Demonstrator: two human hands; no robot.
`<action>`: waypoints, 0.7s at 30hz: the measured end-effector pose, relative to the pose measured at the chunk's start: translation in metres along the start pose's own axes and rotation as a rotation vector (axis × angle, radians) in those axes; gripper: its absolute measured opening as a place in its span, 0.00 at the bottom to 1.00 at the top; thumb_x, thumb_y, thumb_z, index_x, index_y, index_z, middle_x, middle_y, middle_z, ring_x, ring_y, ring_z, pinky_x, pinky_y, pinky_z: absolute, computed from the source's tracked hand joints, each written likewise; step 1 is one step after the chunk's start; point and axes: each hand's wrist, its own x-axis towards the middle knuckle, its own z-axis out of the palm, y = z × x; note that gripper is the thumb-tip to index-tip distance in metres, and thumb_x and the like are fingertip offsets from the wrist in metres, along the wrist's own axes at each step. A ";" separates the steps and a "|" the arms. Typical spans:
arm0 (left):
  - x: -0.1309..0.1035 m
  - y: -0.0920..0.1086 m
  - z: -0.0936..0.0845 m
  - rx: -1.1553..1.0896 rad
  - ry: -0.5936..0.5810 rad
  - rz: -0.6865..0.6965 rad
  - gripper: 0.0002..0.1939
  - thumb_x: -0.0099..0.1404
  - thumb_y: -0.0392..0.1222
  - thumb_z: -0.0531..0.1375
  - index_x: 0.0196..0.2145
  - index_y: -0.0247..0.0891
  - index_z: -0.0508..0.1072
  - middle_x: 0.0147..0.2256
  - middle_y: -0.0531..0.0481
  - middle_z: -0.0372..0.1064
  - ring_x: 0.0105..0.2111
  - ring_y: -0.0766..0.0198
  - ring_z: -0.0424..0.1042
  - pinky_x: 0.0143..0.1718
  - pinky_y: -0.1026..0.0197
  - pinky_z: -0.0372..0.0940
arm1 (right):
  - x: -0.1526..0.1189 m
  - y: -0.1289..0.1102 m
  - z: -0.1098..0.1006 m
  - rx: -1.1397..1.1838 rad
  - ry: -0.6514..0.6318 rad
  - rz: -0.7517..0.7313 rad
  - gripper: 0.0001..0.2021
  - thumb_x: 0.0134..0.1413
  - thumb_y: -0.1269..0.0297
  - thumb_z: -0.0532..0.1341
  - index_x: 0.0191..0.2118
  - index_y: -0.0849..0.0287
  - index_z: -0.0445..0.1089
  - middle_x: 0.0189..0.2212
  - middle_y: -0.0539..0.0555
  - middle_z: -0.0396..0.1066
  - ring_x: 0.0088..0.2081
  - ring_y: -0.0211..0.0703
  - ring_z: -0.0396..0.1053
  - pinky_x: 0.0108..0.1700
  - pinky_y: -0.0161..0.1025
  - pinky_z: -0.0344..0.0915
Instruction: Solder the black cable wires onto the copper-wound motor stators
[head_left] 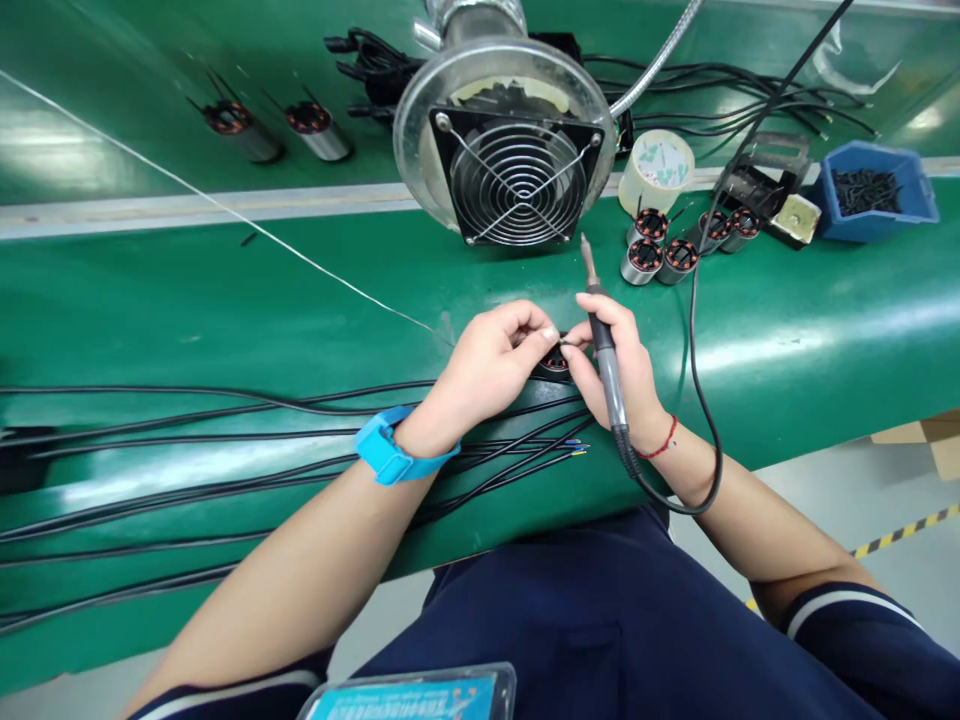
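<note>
My right hand (pixel 622 365) holds a soldering iron (pixel 606 350) between thumb and palm, its tip pointing away from me. The fingertips of that hand pinch at a thin dark wire end just above a motor stator (pixel 555 362). My left hand (pixel 499 355) wears a blue wrist strap (pixel 390 446) and is closed in a pinch over the same stator, at the wire. Between both hands the stator sits on the green bench, mostly hidden by fingers. What exactly the left fingertips grip is too small to be certain, but it looks like the wire.
A fume extractor fan (pixel 523 185) hangs ahead of my hands. Several stators (pixel 645 258) stand right of it, near a tape roll (pixel 657 170) and a blue bin (pixel 874 195) of small black pieces. Black cables (pixel 300 436) lie across the left; the iron's cord (pixel 696 380) loops on the right.
</note>
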 end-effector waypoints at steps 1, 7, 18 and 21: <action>0.000 0.000 0.000 -0.010 0.005 -0.006 0.11 0.60 0.48 0.57 0.28 0.38 0.69 0.26 0.52 0.66 0.27 0.64 0.62 0.31 0.62 0.58 | 0.000 0.001 0.000 -0.017 -0.010 -0.022 0.23 0.60 0.71 0.59 0.59 0.52 0.59 0.38 0.49 0.74 0.40 0.41 0.74 0.50 0.44 0.73; 0.000 -0.002 0.001 -0.012 0.007 -0.014 0.11 0.61 0.49 0.58 0.28 0.38 0.69 0.26 0.52 0.66 0.28 0.64 0.63 0.32 0.62 0.59 | -0.003 0.006 0.001 -0.050 0.011 -0.016 0.22 0.62 0.70 0.58 0.60 0.51 0.58 0.39 0.49 0.74 0.40 0.41 0.75 0.48 0.43 0.74; -0.001 -0.003 -0.003 -0.019 -0.063 0.112 0.09 0.63 0.44 0.59 0.29 0.37 0.71 0.28 0.52 0.68 0.29 0.64 0.66 0.33 0.61 0.61 | -0.004 0.007 -0.004 -0.109 0.072 -0.151 0.20 0.64 0.67 0.60 0.59 0.51 0.62 0.36 0.49 0.76 0.39 0.43 0.76 0.47 0.45 0.74; -0.005 0.003 -0.009 0.110 -0.139 0.312 0.08 0.66 0.38 0.57 0.30 0.37 0.73 0.30 0.50 0.69 0.32 0.63 0.67 0.36 0.61 0.62 | -0.001 0.010 -0.008 -0.107 0.099 -0.129 0.18 0.64 0.67 0.60 0.57 0.51 0.64 0.39 0.51 0.77 0.42 0.44 0.77 0.50 0.46 0.74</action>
